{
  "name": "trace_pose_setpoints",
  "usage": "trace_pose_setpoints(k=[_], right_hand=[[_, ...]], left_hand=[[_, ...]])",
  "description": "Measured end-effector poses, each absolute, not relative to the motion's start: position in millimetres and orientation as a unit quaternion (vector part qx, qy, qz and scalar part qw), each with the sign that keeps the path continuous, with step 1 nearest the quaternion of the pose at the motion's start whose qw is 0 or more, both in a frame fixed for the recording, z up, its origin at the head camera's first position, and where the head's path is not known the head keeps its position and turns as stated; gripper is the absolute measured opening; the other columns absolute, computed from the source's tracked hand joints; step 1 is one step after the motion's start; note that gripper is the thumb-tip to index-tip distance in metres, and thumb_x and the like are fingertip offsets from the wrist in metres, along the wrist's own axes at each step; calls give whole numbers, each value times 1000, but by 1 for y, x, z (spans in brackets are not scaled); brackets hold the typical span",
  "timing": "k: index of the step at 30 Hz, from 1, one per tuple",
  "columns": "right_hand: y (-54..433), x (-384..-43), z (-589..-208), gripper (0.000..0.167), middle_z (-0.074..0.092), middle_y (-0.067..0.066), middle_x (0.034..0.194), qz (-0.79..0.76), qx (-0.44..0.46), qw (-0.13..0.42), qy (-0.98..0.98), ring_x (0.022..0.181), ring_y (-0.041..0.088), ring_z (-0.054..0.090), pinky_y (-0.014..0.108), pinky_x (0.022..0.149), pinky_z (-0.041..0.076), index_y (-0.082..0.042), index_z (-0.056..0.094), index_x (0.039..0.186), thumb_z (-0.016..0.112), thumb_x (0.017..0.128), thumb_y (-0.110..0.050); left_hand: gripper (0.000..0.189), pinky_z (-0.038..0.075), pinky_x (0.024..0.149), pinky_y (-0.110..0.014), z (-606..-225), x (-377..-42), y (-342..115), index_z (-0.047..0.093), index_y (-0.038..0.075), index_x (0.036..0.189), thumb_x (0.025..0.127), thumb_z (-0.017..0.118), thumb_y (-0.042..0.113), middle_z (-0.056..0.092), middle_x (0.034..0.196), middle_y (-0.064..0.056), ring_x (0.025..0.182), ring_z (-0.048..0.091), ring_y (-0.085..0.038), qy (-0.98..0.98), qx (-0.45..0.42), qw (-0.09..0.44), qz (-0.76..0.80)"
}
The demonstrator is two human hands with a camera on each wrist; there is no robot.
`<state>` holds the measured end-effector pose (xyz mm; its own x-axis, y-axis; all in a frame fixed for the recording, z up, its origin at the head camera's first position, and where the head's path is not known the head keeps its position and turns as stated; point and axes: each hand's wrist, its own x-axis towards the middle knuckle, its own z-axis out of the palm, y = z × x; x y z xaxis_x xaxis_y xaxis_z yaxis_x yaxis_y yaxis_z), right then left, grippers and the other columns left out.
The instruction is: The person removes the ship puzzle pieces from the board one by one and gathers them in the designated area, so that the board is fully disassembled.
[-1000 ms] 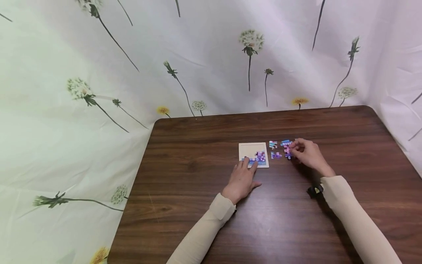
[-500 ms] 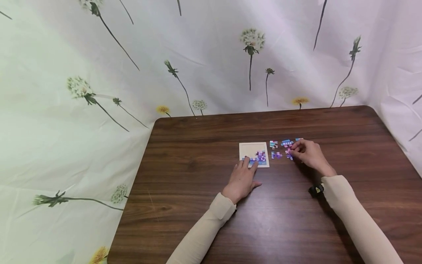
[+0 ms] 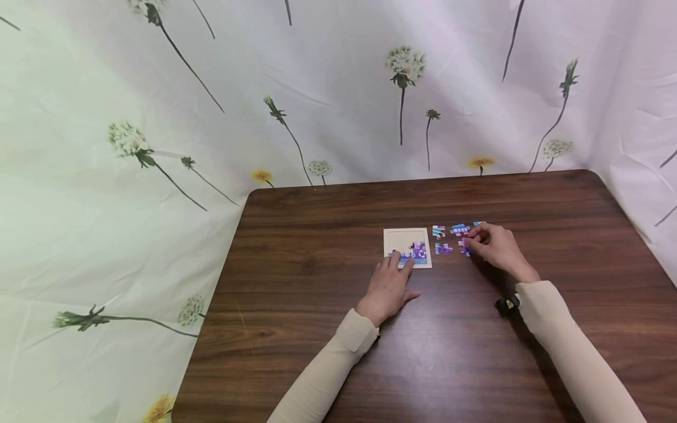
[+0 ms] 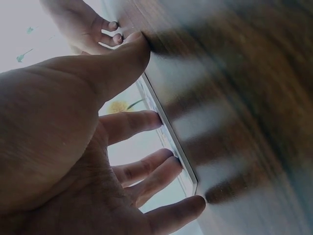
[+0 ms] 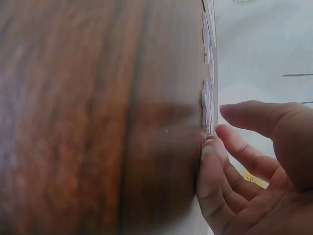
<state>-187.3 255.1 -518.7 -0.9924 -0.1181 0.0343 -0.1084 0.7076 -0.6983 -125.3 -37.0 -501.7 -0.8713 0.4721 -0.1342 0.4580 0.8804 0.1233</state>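
My left hand (image 3: 386, 291) rests with spread, fairly straight fingertips on the near edge of a cream square jigsaw puzzle tray (image 3: 396, 239). Purple and blue pieces fill the tray's lower and right parts. In the left wrist view, several fingertips touch the tray edge (image 4: 188, 178). To the right, my right hand (image 3: 499, 249) reaches over loose puzzle pieces, beside a pink-purple piece (image 3: 464, 247). Thumb and forefinger (image 5: 237, 142) stand slightly apart by the pieces (image 5: 208, 107) in the right wrist view; no held piece shows between them. Other fingertips are down near the tabletop.
Between tray and right hand lie a striped piece (image 3: 438, 231), a purple-blue piece (image 3: 443, 249) and a blue piece (image 3: 460, 230). Another blue piece (image 3: 479, 223) shows behind the right hand. The brown wooden table (image 3: 307, 329) meets a flower-patterned cloth (image 3: 344, 106) at the back.
Over the first half second my right hand shifted slightly right and nearer, uncovering the blue piece behind it; the pink-purple piece shifted slightly. Since then hardly anything moves. My left hand stays put.
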Motion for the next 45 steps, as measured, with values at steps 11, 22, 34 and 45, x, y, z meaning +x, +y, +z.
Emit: trace_pose_setpoints(k=[11,22,34,45], right_hand=[[239,-188,-511,13,70,17,92,-381,-85,-40,920,72,15,58,21,57,46,-1,70,103,70,100,-14],[217,-192,-500,9,75,16,96,-391,-105,-81,911,84,27,69,17,71,46,-3,72,103,70,99,-10],[193,-197,-499,14,76,17,100,-405,-126,-32,905,90,27,70,30,82,58,-1,72,110,68,101,-11],[173,-201,-501,23,76,21,113,-420,-155,15,894,105,35,74,55,93,60,3,71,120,66,102,-10]], left_hand=[[73,47,115,-53,-502,-124,-38,45,18,158,98,67,52,42,153,-15,139,49,-32,967,233,92,51],[72,42,111,-73,-501,-124,-38,44,21,159,98,67,51,40,155,-13,143,45,-32,968,214,105,76],[71,41,104,-80,-502,-126,-37,45,21,158,97,69,50,37,158,-14,146,42,-33,969,203,112,87],[71,41,105,-79,-501,-128,-34,43,23,159,98,67,51,36,160,-12,148,40,-33,969,200,123,77]])
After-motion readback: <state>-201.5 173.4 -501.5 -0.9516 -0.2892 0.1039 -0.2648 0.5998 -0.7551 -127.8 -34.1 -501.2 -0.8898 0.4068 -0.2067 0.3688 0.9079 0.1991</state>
